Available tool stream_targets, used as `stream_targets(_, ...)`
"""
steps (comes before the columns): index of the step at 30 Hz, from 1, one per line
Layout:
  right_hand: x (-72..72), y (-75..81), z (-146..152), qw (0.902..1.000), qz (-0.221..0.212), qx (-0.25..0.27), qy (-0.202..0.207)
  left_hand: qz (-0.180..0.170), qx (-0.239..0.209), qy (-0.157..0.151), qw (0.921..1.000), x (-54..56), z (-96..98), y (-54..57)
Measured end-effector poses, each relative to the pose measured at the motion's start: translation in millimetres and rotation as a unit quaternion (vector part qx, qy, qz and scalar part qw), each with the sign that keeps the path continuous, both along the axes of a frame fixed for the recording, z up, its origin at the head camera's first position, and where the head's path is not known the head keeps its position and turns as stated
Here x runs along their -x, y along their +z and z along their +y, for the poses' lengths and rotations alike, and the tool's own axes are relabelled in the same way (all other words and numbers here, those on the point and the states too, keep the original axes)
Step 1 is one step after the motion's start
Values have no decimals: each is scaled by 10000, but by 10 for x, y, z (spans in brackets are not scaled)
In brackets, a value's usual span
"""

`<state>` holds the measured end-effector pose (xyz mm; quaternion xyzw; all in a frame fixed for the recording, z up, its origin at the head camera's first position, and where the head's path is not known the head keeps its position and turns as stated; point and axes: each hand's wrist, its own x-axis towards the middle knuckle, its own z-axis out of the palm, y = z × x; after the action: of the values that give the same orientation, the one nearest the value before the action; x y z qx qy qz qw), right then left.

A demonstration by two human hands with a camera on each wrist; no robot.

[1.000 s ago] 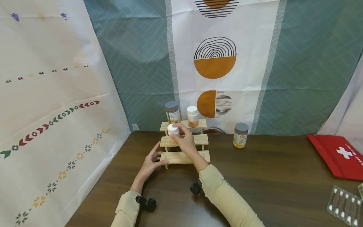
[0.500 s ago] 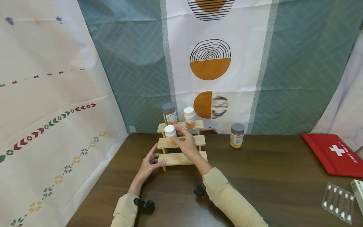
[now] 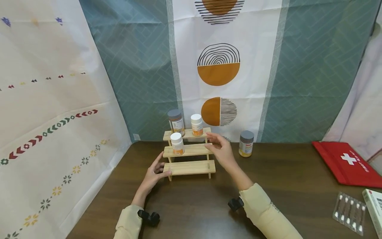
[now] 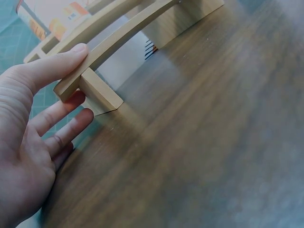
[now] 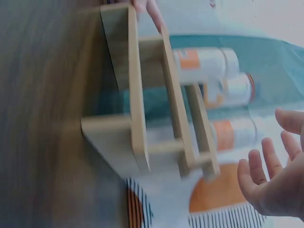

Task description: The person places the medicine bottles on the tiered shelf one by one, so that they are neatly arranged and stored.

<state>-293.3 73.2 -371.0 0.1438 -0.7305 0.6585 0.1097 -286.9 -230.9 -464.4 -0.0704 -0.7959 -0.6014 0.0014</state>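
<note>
A three-step wooden stand (image 3: pixel 191 168) stands on the table. My left hand (image 3: pixel 153 174) pinches the left end of its lowest step, thumb on top and fingertips underneath, as the left wrist view shows. On the middle step, at the left, stands a white-capped pill bottle (image 3: pixel 177 144) with an orange label. The top step carries a grey-capped bottle (image 3: pixel 176 123) and a second white-capped pill bottle (image 3: pixel 197 125). My right hand (image 3: pixel 223 152), nothing in it, is by the stand's right end; in the right wrist view its fingers (image 5: pixel 271 159) are spread and apart from the wood.
Right of the stand, a grey-capped bottle (image 3: pixel 246 144) with a yellow base stands on the dark table (image 3: pixel 268 189). Farther right lie a red first aid pouch (image 3: pixel 347 164), a clear pack of white-tipped swabs (image 3: pixel 349 213) and a white-and-green box (image 3: pixel 374 209). Curtains hang behind.
My right hand has let go of the white-capped pill bottle on the middle step and moved right. The left hand keeps its place on the lowest step. The head view has shifted slightly.
</note>
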Motion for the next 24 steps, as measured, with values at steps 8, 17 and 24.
stream_targets(8,114,50,540,9972,32,-41,-751,34,30,-12,10000,12,-7,13)
stream_targets(17,227,24,962,9857,-283,90,-1661,58,89,-25,9999,12,-3,33)
stream_targets(24,308,-77,1134,9794,-307,78,-1994,3,79,-34,10000,3,-11,13)
